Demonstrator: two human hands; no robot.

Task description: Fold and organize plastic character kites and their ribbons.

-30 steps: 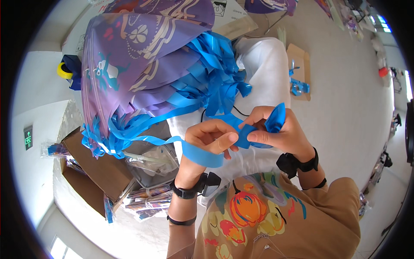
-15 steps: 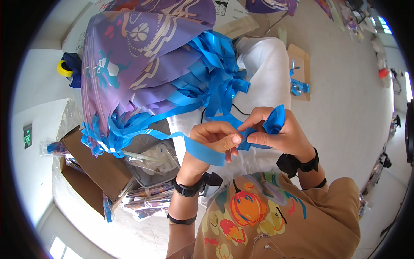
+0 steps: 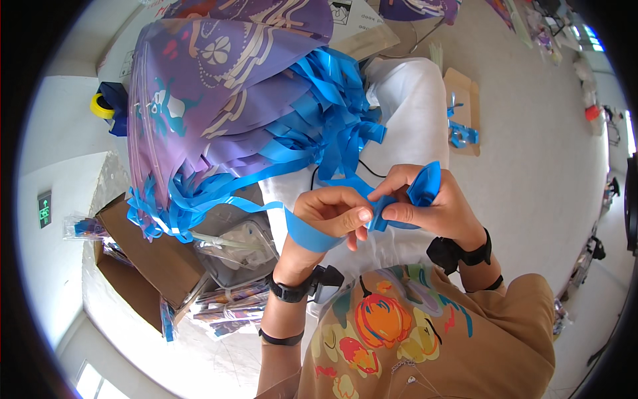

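Both my hands are close together above my lap. My right hand (image 3: 435,206) pinches a folded blue ribbon (image 3: 425,184) between thumb and fingers, one folded end sticking up above the knuckles. My left hand (image 3: 330,211) is closed beside it, thumb against curled fingers. Another stretch of blue ribbon passes across the heel of that hand and in under the thumb; its end is hidden there. The ribbons trail back to a stack of purple printed kites (image 3: 219,86) with long blue tails (image 3: 332,80), lying across my white-clad legs.
Left of my legs stand an opened cardboard box (image 3: 146,253), a grey plastic tub (image 3: 242,249) and bundled printed packets (image 3: 232,307). A small carton (image 3: 465,100) with blue scraps lies to the right on the floor. Yellow tape (image 3: 101,106) is at far left.
The loose ribbon below my left hand has swung left and in against the wrist, its end no longer showing. Both hands keep almost the same place.
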